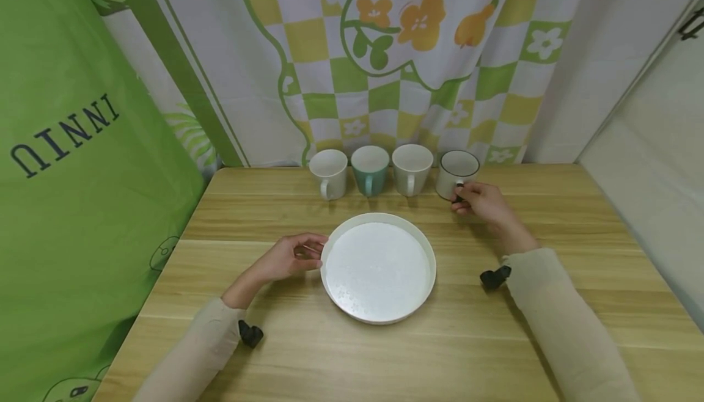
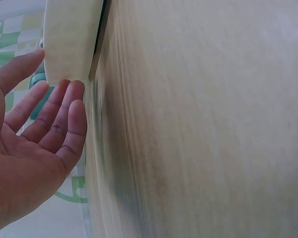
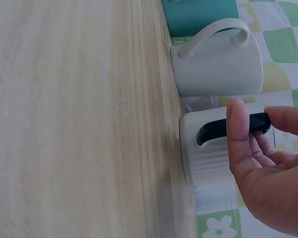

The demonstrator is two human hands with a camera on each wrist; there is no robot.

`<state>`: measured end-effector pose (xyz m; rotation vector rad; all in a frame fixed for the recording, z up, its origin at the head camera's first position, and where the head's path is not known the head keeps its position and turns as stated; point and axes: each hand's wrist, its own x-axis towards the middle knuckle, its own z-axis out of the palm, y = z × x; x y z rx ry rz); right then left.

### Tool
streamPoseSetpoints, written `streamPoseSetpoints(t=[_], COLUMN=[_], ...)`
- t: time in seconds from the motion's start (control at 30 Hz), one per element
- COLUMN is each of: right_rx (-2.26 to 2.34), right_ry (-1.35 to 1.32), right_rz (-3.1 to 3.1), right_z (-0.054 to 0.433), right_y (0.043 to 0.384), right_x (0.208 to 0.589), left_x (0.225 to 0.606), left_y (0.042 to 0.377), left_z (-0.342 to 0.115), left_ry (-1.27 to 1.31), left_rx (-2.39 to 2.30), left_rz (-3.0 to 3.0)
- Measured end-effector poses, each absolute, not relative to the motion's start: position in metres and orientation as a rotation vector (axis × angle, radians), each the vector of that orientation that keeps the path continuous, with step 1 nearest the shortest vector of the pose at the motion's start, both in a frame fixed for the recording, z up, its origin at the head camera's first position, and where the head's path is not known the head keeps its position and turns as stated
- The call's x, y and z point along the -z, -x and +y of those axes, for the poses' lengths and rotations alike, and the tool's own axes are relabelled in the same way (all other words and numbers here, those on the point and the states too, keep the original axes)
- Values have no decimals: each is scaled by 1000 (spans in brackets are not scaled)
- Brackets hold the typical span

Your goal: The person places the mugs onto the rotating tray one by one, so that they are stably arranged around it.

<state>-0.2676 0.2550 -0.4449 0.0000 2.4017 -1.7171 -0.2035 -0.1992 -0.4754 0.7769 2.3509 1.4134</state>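
Observation:
A round white tray (image 1: 377, 270) with a low raised rim lies on the table. At its left rim is my left hand (image 1: 291, 255), fingers loosely bent and fingertips right at the outer wall; in the left wrist view this hand (image 2: 44, 134) has its palm turned up beside the tray's side (image 2: 72, 39). My right hand (image 1: 486, 203) pinches the black handle (image 3: 213, 131) of a white mug with a dark rim (image 1: 448, 179), the rightmost of the row. In the right wrist view the thumb and fingers of this hand (image 3: 273, 173) are around the handle, and the mug's ribbed side shows.
Left of the held mug, a white mug (image 1: 409, 170), a teal mug (image 1: 363, 176) and another white mug (image 1: 332, 176) stand in a row along the back edge of the wooden table (image 1: 385, 365). A patterned curtain (image 1: 352, 109) hangs behind, a green cloth (image 1: 82, 206) at left.

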Motion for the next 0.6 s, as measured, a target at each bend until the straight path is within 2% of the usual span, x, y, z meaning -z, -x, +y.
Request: streamPoseSetpoints(t=[0.6], right_rx=[1832], right_ry=[6], right_rz=[2318], right_z=[259], right_y=[268], right_x=[451], left_x=[477], left_y=[204], left_z=[-201], left_ry=[-768], left_rx=[-1398], left_rz=[2366])
